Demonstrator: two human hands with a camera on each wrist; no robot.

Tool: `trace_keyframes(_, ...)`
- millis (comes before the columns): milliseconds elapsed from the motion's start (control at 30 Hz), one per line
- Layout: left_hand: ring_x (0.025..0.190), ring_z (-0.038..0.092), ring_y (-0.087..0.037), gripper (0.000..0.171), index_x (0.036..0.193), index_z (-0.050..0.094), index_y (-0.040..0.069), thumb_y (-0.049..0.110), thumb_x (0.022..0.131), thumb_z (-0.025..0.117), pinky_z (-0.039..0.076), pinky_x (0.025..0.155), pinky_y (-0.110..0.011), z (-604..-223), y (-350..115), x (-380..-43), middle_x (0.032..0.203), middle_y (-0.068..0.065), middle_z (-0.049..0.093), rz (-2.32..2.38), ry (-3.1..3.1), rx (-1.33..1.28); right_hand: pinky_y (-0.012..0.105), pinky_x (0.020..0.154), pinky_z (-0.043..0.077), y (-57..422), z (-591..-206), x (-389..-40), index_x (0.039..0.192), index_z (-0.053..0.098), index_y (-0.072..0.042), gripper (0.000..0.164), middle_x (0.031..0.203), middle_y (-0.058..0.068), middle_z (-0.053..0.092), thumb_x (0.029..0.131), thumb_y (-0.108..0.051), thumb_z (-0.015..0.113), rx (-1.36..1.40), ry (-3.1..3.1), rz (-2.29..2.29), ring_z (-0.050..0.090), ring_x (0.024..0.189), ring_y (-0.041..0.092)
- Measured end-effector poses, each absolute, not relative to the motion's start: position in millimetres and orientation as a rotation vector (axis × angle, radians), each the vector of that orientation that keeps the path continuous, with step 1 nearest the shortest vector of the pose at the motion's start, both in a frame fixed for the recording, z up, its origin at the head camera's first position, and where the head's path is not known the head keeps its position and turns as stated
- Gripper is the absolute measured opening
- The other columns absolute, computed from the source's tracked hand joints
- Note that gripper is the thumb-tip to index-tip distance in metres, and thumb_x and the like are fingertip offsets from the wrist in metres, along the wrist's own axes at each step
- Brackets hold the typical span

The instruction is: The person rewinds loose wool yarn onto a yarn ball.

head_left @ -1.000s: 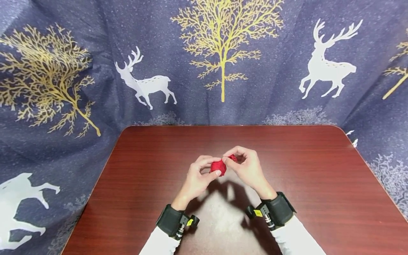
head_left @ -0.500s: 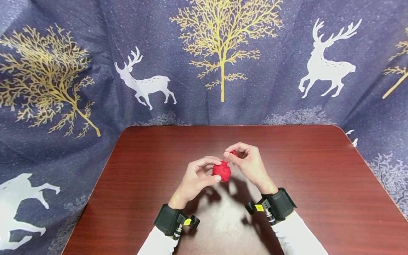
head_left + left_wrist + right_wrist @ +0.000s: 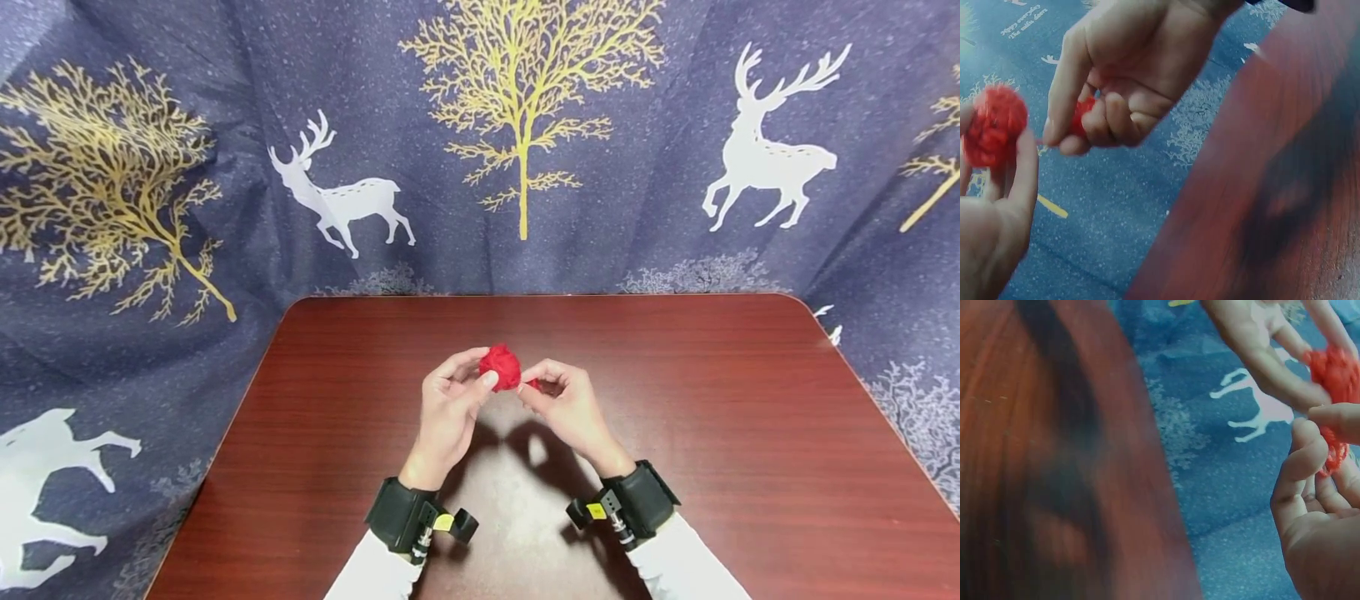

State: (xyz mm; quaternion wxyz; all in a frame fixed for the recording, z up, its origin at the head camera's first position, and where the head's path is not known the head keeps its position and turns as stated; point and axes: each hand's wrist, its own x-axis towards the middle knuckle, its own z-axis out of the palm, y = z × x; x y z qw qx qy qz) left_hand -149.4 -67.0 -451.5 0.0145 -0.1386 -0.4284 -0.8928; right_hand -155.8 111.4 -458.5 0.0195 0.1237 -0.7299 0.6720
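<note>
A fuzzy red ball of yarn (image 3: 500, 367) is gripped between the thumb and fingers of my left hand (image 3: 448, 410), above the table. Close on its right, my right hand (image 3: 564, 402) pinches a strand between thumb and forefinger. In the left wrist view that short red strand (image 3: 1039, 142) runs from the ball to the pinching fingertips. A small loose bunch of red yarn (image 3: 1335, 455) is tucked inside the right hand's curled fingers, showing loops in the right wrist view. Fingers hide part of both the ball and the bunch.
Both hands are over a reddish-brown wooden table (image 3: 360, 350) with rounded far corners. Behind it hangs a dark blue cloth (image 3: 465, 250) printed with white deer and yellow trees. Each wrist wears a black strap with a small camera.
Over the last half second, my left hand has raised the yarn ball away and slightly left, turning it. My right hand has come down and leftward toward the ball, keeping its pinch.
</note>
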Motion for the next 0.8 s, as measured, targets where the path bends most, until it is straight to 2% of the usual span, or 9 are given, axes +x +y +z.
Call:
trace_keyframes(133,0.090,0.068,-0.017,0.033,0.115,0.072,0.001,-0.015,0.087,0.065,0.059,0.079,-0.027,-450,-63,-151,0.108,-0.009,0.069,-2.687,-1.370,-0.248,0.021,0.059,0.049,105,-463,-150,0.091,0.074,0.002,0.005,0.074,0.007,0.068,0.086,0.002,0.075,0.421,-2.282,2.023,0.059,0.063,0.012)
trace_keyframes(267,0.093,0.069,-0.019,0.033,0.116,0.067,-0.012,-0.014,0.084,0.071,0.058,0.079,-0.026,-452,-60,-152,0.105,-0.009,0.070,-2.503,-1.493,-0.163,0.020,0.057,0.046,101,-464,-146,0.089,0.075,-0.004,0.008,0.074,0.004,0.070,0.084,0.002,0.077,0.413,-2.323,1.945,0.057,0.062,0.010)
trace_keyframes(333,0.093,0.069,-0.020,0.035,0.116,0.065,-0.014,-0.013,0.082,0.074,0.058,0.079,-0.026,-453,-59,-152,0.103,-0.011,0.071,-2.400,-1.564,-0.152,0.020,0.056,0.044,101,-464,-144,0.089,0.075,-0.006,0.009,0.073,0.003,0.069,0.084,0.002,0.077,0.412,-2.339,1.920,0.056,0.061,0.010)
trace_keyframes(533,0.098,0.068,-0.028,0.033,0.113,0.071,-0.006,-0.011,0.081,0.078,0.058,0.085,-0.031,-459,-60,-152,0.118,-0.021,0.065,-2.066,-1.798,-0.233,0.020,0.054,0.043,102,-464,-142,0.088,0.075,-0.005,0.008,0.071,0.000,0.067,0.084,0.001,0.077,0.449,-2.329,1.883,0.053,0.059,0.009)
trace_keyframes(667,0.095,0.070,-0.034,0.030,0.111,0.075,0.001,-0.007,0.082,0.079,0.061,0.078,-0.038,-463,-62,-151,0.125,-0.016,0.063,-1.886,-1.970,-0.307,0.021,0.055,0.047,105,-463,-142,0.087,0.074,-0.003,0.007,0.074,0.005,0.070,0.083,0.002,0.077,0.473,-2.287,1.887,0.057,0.061,0.012)
trace_keyframes(800,0.097,0.070,-0.030,0.031,0.111,0.076,0.004,-0.006,0.082,0.080,0.062,0.074,-0.042,-468,-66,-152,0.124,-0.011,0.064,-1.769,-2.129,-0.395,0.021,0.059,0.050,109,-459,-145,0.087,0.074,-0.002,0.008,0.078,0.012,0.073,0.083,0.004,0.077,0.454,-2.264,1.929,0.062,0.065,0.014)
